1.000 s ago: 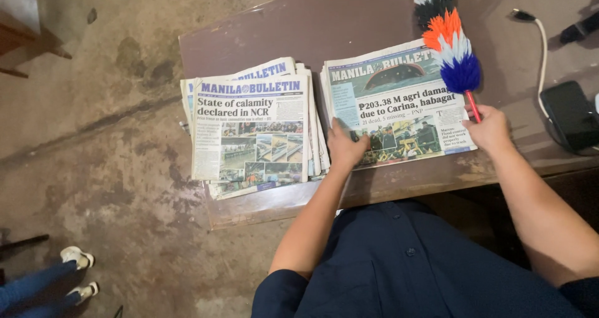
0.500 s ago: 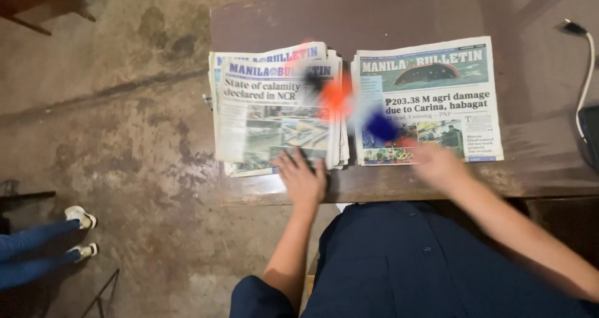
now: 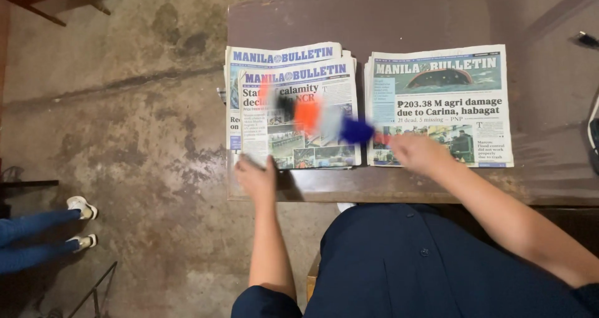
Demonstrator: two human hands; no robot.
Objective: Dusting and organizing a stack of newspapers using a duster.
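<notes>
Feather duster (image 3: 318,115) over newspaper stack (image 3: 293,106)

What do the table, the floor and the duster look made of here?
Table: looks like dark brown wood or laminate, with a dull sheen and scuffs. Floor: bare concrete, mottled and stained, with a crack line. Duster in the right hand: probably soft synthetic fibres in orange, black, pale and blue bands; motion blur leaves this unsure.

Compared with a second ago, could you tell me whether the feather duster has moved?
Yes. The feather duster, in the right hand, has swung leftward from above the right newspaper pile to over the left newspaper pile.
</notes>
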